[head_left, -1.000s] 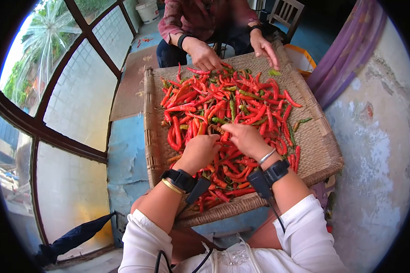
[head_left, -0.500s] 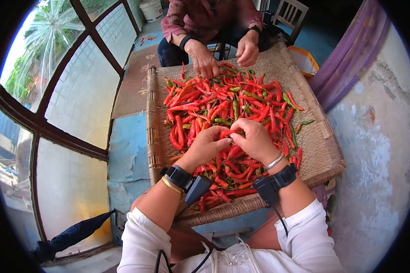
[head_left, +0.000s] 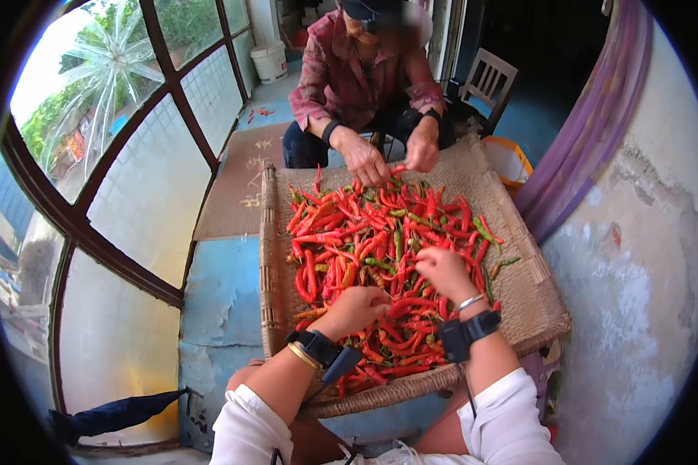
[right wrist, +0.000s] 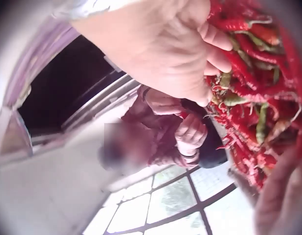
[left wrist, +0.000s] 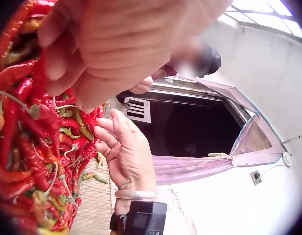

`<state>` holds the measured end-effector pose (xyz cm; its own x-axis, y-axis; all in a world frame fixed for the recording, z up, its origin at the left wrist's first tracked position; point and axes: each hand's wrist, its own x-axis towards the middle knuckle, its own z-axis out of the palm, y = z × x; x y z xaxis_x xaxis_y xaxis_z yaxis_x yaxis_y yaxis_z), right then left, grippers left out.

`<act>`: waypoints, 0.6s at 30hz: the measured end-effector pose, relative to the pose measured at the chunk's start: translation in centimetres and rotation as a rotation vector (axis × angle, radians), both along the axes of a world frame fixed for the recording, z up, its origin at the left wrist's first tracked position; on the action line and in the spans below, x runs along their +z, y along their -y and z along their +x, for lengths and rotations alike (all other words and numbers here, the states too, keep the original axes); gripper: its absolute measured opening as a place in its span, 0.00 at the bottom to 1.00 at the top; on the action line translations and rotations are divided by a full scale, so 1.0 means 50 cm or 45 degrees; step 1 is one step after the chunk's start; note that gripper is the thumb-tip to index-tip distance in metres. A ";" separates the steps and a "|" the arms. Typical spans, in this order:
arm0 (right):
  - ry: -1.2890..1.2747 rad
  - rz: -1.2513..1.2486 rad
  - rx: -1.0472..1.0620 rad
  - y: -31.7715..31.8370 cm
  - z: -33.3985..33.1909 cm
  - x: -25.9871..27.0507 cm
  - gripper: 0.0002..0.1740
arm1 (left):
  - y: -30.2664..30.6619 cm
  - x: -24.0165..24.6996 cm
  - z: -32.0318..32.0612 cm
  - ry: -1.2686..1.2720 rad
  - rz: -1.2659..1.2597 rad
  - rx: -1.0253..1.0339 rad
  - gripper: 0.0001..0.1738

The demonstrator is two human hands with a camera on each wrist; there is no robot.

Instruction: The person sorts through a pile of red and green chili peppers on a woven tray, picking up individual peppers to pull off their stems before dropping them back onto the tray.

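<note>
Red chili peppers (head_left: 337,232), with some green ones (head_left: 398,244) among them, lie heaped on a woven tray (head_left: 531,298). My left hand (head_left: 357,310) is low over the near part of the heap. In the left wrist view its fingers curl at a red chili pepper (left wrist: 39,81), partly hidden by the fingers. Farther right and forward, my right hand (head_left: 444,271) hovers palm down at the heap with loosely bent fingers. The right wrist view shows its fingertips (right wrist: 219,58) beside the peppers, nothing held between them.
Across the tray a person (head_left: 364,93) handles a red pepper with both hands. Windows (head_left: 143,163) line the left side; a purple curtain (head_left: 589,147) and worn wall (head_left: 620,310) stand right. Behind are a white bucket (head_left: 270,62), a chair (head_left: 488,85) and an orange-rimmed container (head_left: 512,159).
My hands met at a red pepper half a second ago and are now apart, the right one farther right. The head view has tilted up. The other person's hands have come together at a pepper.
</note>
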<state>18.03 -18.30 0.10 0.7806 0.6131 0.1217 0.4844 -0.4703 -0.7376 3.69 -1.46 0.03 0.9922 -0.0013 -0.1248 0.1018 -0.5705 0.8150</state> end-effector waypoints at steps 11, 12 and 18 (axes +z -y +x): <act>0.115 -0.848 0.506 -0.026 -0.078 0.025 0.09 | 0.012 -0.017 -0.007 0.269 0.129 -0.104 0.18; 0.117 -0.844 0.509 -0.031 -0.078 0.025 0.09 | 0.008 -0.012 -0.008 0.269 0.133 -0.101 0.18; 0.027 -0.496 0.522 -0.025 -0.081 0.056 0.09 | 0.009 0.008 -0.008 0.011 0.224 -0.149 0.16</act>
<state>13.95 -17.07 2.87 0.4686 0.8685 -0.1614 0.6976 -0.4759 -0.5356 3.31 -1.91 0.44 0.9876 -0.0957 -0.1246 0.0197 -0.7115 0.7024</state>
